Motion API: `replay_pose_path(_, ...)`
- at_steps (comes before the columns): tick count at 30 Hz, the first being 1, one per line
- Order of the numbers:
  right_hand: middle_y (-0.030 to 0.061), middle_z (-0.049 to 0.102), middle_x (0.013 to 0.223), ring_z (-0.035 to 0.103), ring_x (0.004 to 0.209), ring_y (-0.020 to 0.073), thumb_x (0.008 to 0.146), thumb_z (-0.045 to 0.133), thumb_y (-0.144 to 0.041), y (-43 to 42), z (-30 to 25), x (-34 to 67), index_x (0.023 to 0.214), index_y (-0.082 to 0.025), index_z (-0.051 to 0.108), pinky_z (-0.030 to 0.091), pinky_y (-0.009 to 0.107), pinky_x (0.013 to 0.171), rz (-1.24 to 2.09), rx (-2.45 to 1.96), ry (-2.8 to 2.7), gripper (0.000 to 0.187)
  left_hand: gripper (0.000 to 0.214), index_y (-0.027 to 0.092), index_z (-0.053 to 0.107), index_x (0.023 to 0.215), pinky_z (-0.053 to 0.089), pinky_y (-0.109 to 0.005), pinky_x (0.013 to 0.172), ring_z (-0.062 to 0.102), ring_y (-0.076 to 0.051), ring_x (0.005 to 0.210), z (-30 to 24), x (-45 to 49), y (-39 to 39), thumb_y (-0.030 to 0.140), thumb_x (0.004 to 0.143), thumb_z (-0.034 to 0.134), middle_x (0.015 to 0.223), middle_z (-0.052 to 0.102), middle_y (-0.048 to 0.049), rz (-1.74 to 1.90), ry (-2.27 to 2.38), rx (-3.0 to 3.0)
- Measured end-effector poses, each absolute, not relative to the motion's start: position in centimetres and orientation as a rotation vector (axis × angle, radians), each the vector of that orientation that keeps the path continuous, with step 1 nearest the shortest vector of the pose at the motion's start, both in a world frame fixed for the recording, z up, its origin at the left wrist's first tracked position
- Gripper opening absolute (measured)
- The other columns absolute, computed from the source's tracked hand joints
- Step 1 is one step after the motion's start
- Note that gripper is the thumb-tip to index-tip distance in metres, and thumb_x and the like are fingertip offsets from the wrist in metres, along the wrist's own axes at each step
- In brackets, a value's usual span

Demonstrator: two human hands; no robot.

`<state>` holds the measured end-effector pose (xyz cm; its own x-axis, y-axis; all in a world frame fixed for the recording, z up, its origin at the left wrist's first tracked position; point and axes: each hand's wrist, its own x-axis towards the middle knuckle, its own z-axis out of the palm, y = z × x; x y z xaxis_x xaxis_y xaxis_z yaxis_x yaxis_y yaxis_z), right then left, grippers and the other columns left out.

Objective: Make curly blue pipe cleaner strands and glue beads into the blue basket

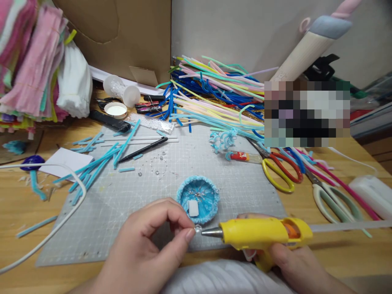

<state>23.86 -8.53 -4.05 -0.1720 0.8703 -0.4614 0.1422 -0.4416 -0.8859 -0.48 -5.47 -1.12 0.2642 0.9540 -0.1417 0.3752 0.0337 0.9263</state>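
My left hand [150, 245] pinches a small clear bead [197, 229] between thumb and forefinger. In my right hand [294, 261] is a yellow hot glue gun [251, 233], its metal nozzle pointing left with the tip at the bead. A clear glue stick [343, 226] sticks out of the gun's back end. Just beyond the bead sits a round, fuzzy blue cup shape [182, 185], seemingly made of pipe cleaners. Inside it are a small pale block [193, 208] and thin silvery strands at the centre. Whether the nozzle touches the bead I cannot tell.
A grey cutting mat [101, 220] bears cut blue pipe cleaners [98, 161], a black pen [143, 149] and loose beads. Scissors [277, 175] lie right, with another pair [333, 198] beyond. Pipe cleaner bundles [214, 90] fill the back. A white cable [81, 192] loops at left.
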Motion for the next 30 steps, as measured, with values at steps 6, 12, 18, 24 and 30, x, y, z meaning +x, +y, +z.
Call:
replay_pose_path(6, 0.0066, 0.070, 0.072, 0.066, 0.073, 0.0232, 0.071, 0.056, -0.073, -8.5, -4.7, 24.2, 0.065, -0.024, 0.069, 0.054, 0.031, 0.071, 1.678, -1.511, -1.170, 0.051, 0.013, 0.021, 0.060, 0.068, 0.046, -0.021, 0.057, 0.059, -0.012, 0.062, -1.1, -0.3, -5.4, 0.017, 0.080, 0.058, 0.066, 0.062, 0.0021, 0.739, 1.266, 1.490)
replay_pose_path(12, 0.0052, 0.064, 0.064, 0.059, 0.061, 0.0181, 0.074, 0.060, -0.068, -8.7, -5.7, 24.5, 0.068, -0.019, 0.068, 0.051, 0.031, 0.063, 1.807, -1.233, -1.188, 0.050, 0.010, 0.023, 0.062, 0.071, 0.045, -0.020, 0.059, 0.059, -0.012, 0.065, -1.4, -0.4, -5.3, 0.019, 0.080, 0.061, 0.070, 0.064, 0.0023, 0.838, 1.327, 1.420)
replay_pose_path(18, 0.0044, 0.066, 0.076, 0.049, 0.052, 0.0091, 0.084, 0.058, -0.048, -7.4, -4.4, 25.6, 0.087, -0.018, 0.070, 0.043, 0.020, 0.046, 1.853, -1.070, -0.584, 0.032, 0.009, 0.023, 0.065, 0.071, 0.044, -0.021, 0.060, 0.057, -0.012, 0.065, -2.0, -1.3, -5.5, 0.029, 0.077, 0.067, 0.068, 0.064, 0.0025, 0.916, 1.418, 1.226)
replay_pose_path(24, 0.0098, 0.071, 0.093, 0.067, 0.074, 0.0152, 0.086, 0.060, -0.032, -6.6, -4.0, 29.7, 0.094, -0.014, 0.068, 0.055, 0.026, 0.069, 1.850, -1.293, -0.670, 0.022, 0.015, 0.023, 0.067, 0.076, 0.046, -0.026, 0.082, 0.062, -0.017, 0.089, -3.5, -2.6, -6.8, 0.038, 0.078, 0.068, 0.088, 0.071, -0.0005, 0.901, 1.360, 1.039)
replay_pose_path(30, 0.0074, 0.070, 0.068, 0.067, 0.055, 0.0172, 0.090, 0.043, -0.054, -5.7, -4.0, 31.0, 0.090, -0.015, 0.064, 0.053, 0.028, 0.053, 1.586, -1.827, -1.276, 0.044, 0.019, 0.021, 0.065, 0.069, 0.042, -0.036, 0.097, 0.060, -0.025, 0.108, -3.1, -2.6, -8.1, 0.038, 0.073, 0.072, 0.106, 0.073, -0.0067, 0.851, 1.330, 0.966)
